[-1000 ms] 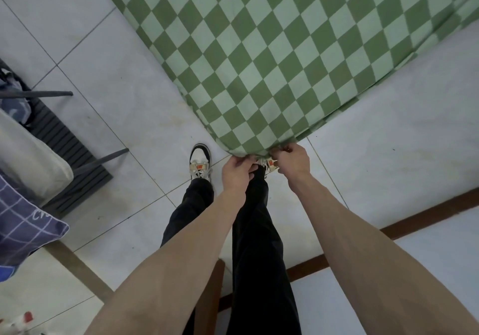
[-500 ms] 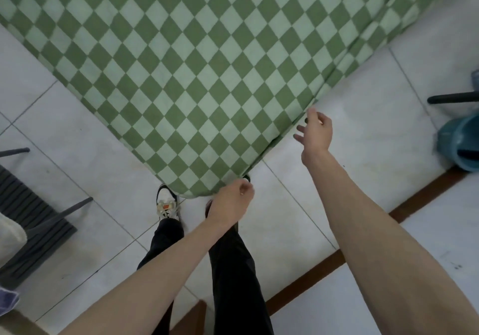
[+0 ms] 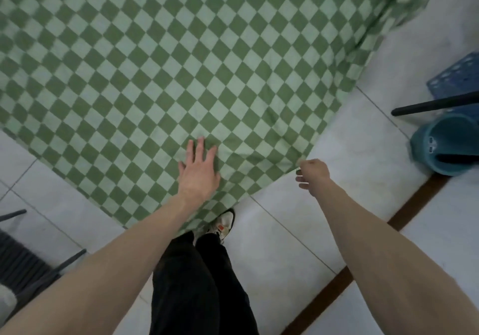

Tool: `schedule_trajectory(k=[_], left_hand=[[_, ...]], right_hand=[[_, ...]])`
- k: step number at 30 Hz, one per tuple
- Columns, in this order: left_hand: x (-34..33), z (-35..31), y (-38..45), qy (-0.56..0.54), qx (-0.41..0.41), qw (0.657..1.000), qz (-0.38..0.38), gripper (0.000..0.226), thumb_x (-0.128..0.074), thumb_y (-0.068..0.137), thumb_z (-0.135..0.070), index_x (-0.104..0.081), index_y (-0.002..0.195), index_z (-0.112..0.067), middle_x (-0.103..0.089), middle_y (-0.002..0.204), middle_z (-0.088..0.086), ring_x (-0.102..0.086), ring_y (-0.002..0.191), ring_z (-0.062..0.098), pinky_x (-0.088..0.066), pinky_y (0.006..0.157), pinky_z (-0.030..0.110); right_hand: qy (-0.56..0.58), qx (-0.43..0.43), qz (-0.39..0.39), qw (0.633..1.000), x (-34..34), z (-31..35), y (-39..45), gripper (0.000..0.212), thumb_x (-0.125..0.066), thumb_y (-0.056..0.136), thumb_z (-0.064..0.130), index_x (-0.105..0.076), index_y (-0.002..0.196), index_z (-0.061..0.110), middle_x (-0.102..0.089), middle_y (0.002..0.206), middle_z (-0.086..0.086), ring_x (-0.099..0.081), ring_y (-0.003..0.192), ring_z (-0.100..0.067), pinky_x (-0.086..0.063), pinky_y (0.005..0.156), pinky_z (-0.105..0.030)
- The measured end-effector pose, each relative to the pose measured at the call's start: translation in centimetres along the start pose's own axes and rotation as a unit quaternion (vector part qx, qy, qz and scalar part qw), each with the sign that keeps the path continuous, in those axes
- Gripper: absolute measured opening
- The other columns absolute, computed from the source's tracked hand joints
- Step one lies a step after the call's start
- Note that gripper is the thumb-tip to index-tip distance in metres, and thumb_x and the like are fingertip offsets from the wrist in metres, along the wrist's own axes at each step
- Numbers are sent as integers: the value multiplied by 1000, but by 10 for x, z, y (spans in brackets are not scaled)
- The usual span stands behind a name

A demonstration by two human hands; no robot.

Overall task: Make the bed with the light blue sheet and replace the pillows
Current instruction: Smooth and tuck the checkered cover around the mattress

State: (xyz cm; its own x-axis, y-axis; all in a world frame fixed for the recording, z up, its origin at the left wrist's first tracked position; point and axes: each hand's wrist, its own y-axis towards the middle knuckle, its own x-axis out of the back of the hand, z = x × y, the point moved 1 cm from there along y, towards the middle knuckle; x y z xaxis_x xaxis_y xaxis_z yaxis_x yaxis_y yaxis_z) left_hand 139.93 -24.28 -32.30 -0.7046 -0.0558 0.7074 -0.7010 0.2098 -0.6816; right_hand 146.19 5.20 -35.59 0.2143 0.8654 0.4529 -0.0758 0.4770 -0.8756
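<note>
**Green check, one corner, two hands**

Black trouser legs (image 3: 197, 277) and one pale shoe (image 3: 223, 224) are nearest me, standing on the white floor tiles (image 3: 298, 244) right at the corner of the bed. Just beyond the shoe the green checked sheet (image 3: 181, 62) comes to its point and spreads away from me, wide and mostly flat, with its far right edge bunched and hanging loose.

My left hand (image 3: 198, 171) lies palm down on the cloth a little in from that corner, fingers spread and straight, gripping nothing, only pressing. My right hand (image 3: 311, 175) is curled at the sheet's right-hand edge, thumb and fingertips drawn together just where the hem meets the floor tiles; I seem to have a pinch of the edge, though the fold itself is too small to make out.

That edge runs away from my right hand, up and to the right toward the loose bunch. So the right hand is the nearer one for pulling it taut, I judge, while the left pins the corner.

Further right sit a teal tub (image 3: 445, 145) and a blue crate (image 3: 456, 75). No pillows are in view.
</note>
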Motion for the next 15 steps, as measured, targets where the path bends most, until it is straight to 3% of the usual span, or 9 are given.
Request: schedule_trajectory(k=[5,8,11,15], left_hand=[[9,-10,-4,24,-7,1000,-4,53,-48,101,-33,-31,151,-27,2,170,10,0,157,32,-24,123,58],[26,-36,7,35,-65,997,-30,55,-48,101,-31,-32,153,-27,-8,170,4,-6,157,29,-25,123,57],[57,-79,48,21,-82,995,-51,60,-45,103,-37,-24,158,-28,-7,171,3,-4,158,28,-21,124,59],[100,-139,125,7,-62,992,-106,64,-38,102,-55,-20,160,-32,-1,171,-3,3,158,28,-3,121,63]], right_hand=[[-11,60,21,998,15,33,-12,35,-53,98,31,-61,105,-2,-62,85,-10,-64,74,-27,-56,74,-41],[27,93,42,994,33,76,-15,32,-51,100,35,-59,115,8,-62,95,-9,-64,81,-25,-57,79,-41],[69,134,37,988,56,141,-4,32,-50,102,39,-56,117,12,-63,94,-4,-66,86,-23,-61,83,-42],[100,183,9,978,75,244,38,46,-45,100,53,-58,118,12,-65,105,-1,-67,89,-21,-60,60,-32]])
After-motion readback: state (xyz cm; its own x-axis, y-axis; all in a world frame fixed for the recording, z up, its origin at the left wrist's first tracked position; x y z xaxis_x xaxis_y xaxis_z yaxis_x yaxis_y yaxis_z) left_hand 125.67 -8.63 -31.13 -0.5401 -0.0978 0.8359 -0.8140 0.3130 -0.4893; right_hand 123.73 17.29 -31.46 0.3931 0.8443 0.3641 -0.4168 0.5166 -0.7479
